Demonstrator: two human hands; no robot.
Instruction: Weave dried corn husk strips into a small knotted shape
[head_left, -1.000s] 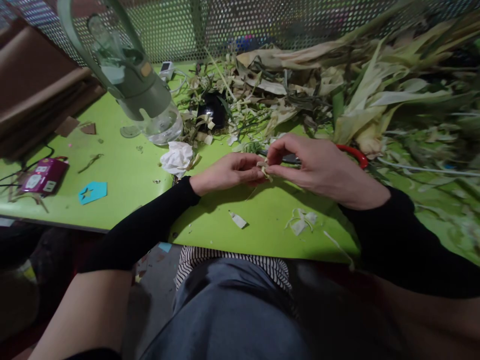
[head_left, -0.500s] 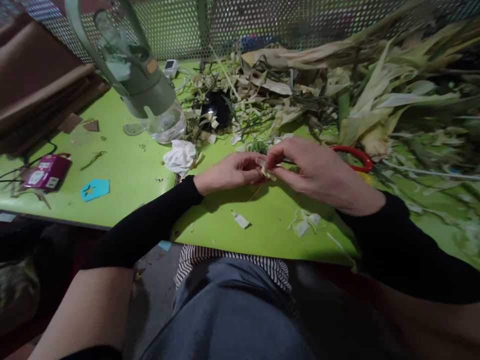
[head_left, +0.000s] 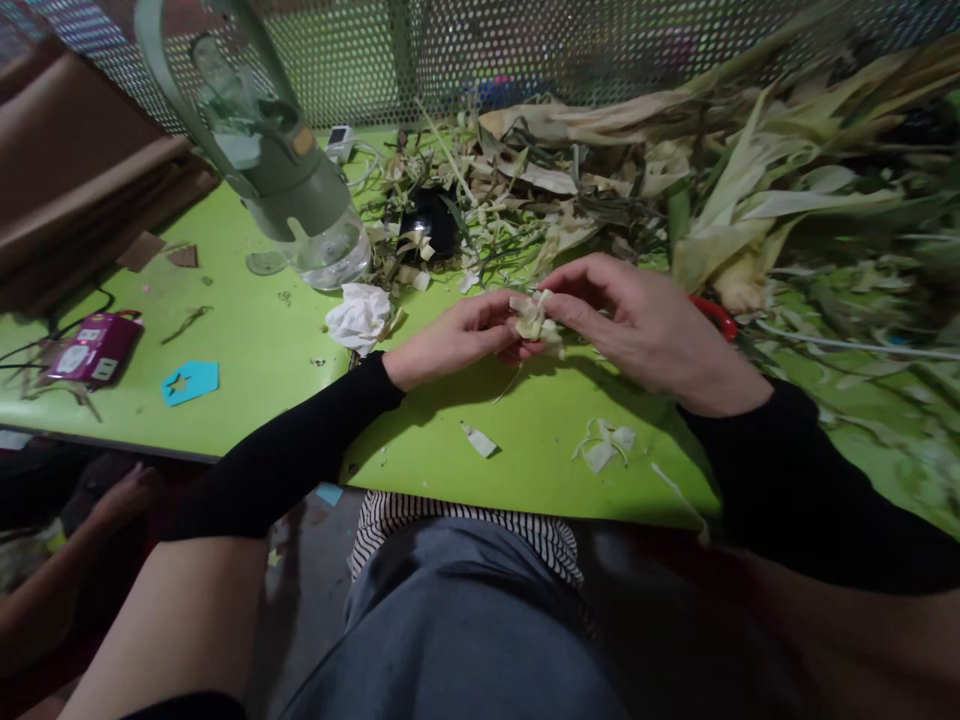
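Between my two hands is a small pale flower-like bundle of corn husk strips (head_left: pixel 531 317). My left hand (head_left: pixel 480 330) pinches it from the left, fingertips curled beneath it. The thumb and fingers of my right hand (head_left: pixel 630 325) close on its right side. A thin pale strand hangs below the bundle. On the green table (head_left: pixel 420 430) under my hands lie a cut husk piece (head_left: pixel 478 440) and some curled husk scraps (head_left: pixel 604 443). Red-handled scissors (head_left: pixel 716 316) lie partly hidden behind my right hand.
Dried husks (head_left: pixel 585 180) heap along the back and right. A green-lidded water bottle (head_left: pixel 300 200), crumpled tissue (head_left: pixel 360 316) and black round object (head_left: pixel 429 224) stand left of them. Farther left are a purple box (head_left: pixel 94 350), blue star-cut card (head_left: pixel 190 382) and brown cardboard (head_left: pixel 75 160). Another person's limb (head_left: pixel 67 570) shows lower left.
My right hand has shifted slightly up and right, and the husk bundle shows more openly between my fingers. The scissors' handle is more covered. Another person's limb has appeared lower left.
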